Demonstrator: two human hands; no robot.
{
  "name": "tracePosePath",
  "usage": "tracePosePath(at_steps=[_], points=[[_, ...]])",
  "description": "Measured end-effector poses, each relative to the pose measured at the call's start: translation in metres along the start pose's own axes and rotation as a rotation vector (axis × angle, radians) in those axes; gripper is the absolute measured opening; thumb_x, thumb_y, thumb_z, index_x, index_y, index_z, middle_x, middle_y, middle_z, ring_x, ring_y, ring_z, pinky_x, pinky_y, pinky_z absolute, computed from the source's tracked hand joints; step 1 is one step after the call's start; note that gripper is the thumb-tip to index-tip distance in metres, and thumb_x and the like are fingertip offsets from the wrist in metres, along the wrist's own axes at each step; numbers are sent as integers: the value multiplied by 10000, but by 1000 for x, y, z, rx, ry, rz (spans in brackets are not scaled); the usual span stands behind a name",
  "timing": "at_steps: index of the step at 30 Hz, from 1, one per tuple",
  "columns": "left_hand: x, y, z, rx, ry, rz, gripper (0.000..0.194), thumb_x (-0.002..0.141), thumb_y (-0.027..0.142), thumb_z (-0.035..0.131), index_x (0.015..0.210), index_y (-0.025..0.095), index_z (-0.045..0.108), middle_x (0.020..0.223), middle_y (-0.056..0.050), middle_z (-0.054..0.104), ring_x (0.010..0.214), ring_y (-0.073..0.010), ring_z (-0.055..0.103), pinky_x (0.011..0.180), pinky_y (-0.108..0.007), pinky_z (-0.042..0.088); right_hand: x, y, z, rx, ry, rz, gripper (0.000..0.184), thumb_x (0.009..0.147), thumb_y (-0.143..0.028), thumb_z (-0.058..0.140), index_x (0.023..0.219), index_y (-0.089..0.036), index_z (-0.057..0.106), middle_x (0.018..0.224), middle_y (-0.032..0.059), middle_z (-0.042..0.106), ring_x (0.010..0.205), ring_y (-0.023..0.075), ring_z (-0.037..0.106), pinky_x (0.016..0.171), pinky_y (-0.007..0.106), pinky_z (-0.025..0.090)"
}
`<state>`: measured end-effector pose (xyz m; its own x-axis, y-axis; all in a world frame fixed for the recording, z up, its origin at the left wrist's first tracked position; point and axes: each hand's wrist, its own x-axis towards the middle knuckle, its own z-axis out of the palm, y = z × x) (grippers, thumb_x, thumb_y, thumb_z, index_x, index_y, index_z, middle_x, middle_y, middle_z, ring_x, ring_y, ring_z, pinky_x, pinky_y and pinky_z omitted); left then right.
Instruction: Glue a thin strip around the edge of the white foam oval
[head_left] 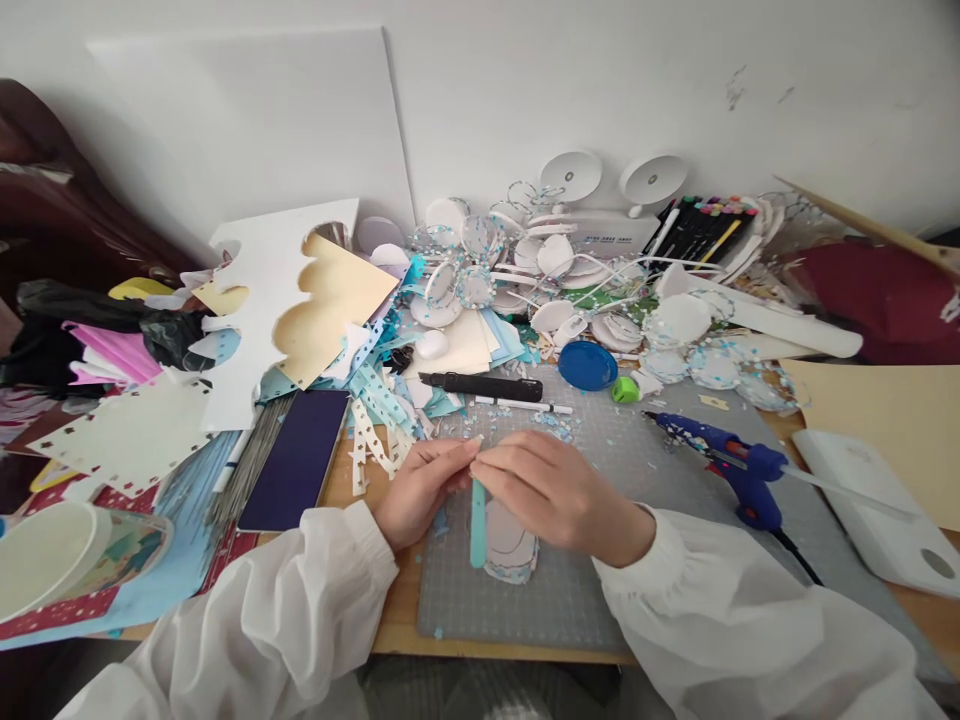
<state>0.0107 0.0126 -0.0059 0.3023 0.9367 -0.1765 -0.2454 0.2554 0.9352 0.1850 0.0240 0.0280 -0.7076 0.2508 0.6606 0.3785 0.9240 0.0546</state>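
Note:
My left hand [429, 485] and my right hand [553, 495] meet fingertip to fingertip over the cutting mat. Thumb and forefinger of the left are pinched together; whatever lies between them is too small to make out. The right hand's fingers are curled and closed, with a flat teal stick-like tool [478, 530] pointing down from under them; its upper end is hidden. Just under the right hand, a rounded white paper piece [511, 545] with a blue-speckled edge rests on the mat, partly covered by the fingers.
Around the grey cutting mat [480, 612] are a blue glue gun [720, 455], a black utility knife [484, 386], a blue lid [588, 366] and a green sharpener-like item [624, 390]. Paper scraps, white discs and a dark blue phone-like slab [296, 460] crowd the back and left.

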Motion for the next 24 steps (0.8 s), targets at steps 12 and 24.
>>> tracePosePath(at_steps=[12,24], points=[[-1,1,-10,952,-199,363,271,936,206,465,1128,140,646,838,-59,615,732,-151,556,681,-257,429,-51,12,12,535,563,1013,77,825,-232,642,877,-204,592,781,39,684,609,157,648,583,307,571],[0,4,-10,1116,-457,437,256,859,330,624,1050,160,636,1019,-106,586,960,-229,536,846,-360,457,-44,12,13,762,559,1117,140,814,-298,674,805,-227,554,676,-13,620,581,137,623,569,291,555]])
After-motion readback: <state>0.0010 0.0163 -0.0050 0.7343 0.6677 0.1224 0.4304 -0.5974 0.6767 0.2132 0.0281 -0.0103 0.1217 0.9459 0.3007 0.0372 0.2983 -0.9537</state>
